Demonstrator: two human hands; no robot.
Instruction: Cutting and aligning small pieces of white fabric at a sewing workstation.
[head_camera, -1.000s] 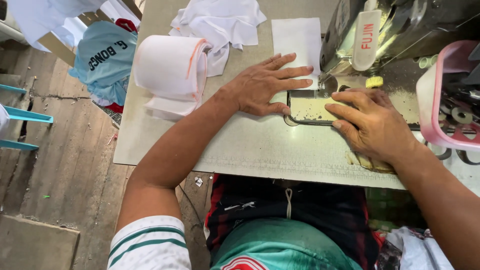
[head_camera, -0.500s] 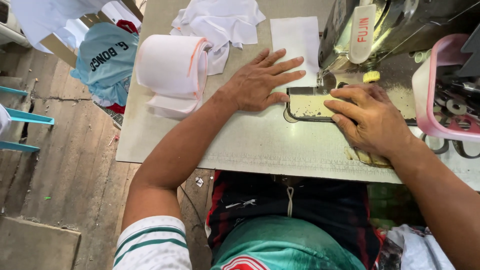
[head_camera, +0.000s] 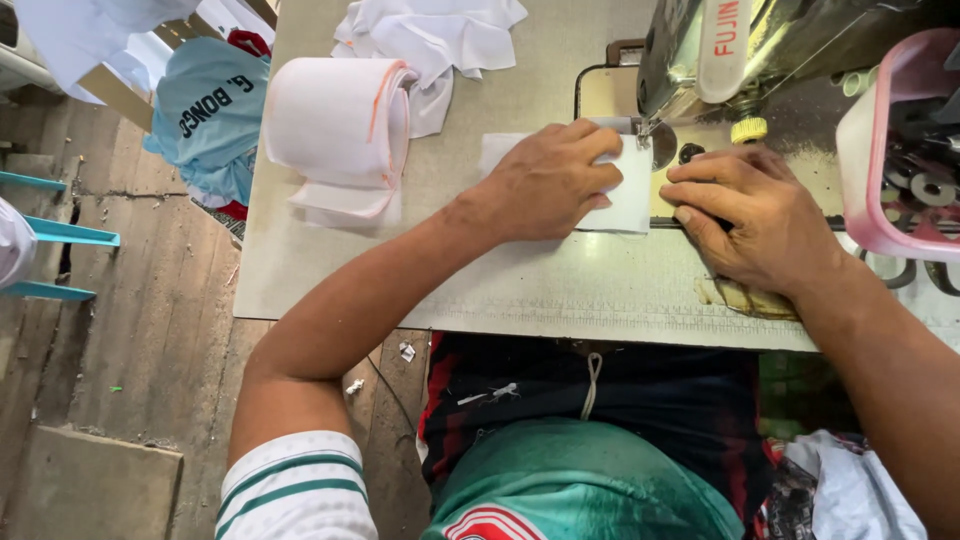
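While the left hand (head_camera: 555, 180) presses the white fabric piece (head_camera: 625, 200) flat on the desk (head_camera: 520, 290), holding nothing, the right hand (head_camera: 755, 215), empty too, steadies its edge beside the sewing machine (head_camera: 720, 50), presumably keeping it aligned.

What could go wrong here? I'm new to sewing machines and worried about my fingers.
The left hand presses the white fabric piece close to the needle area, so fingertips could get caught. The right hand also rests near it. Uneven pressure might skew the fabric.
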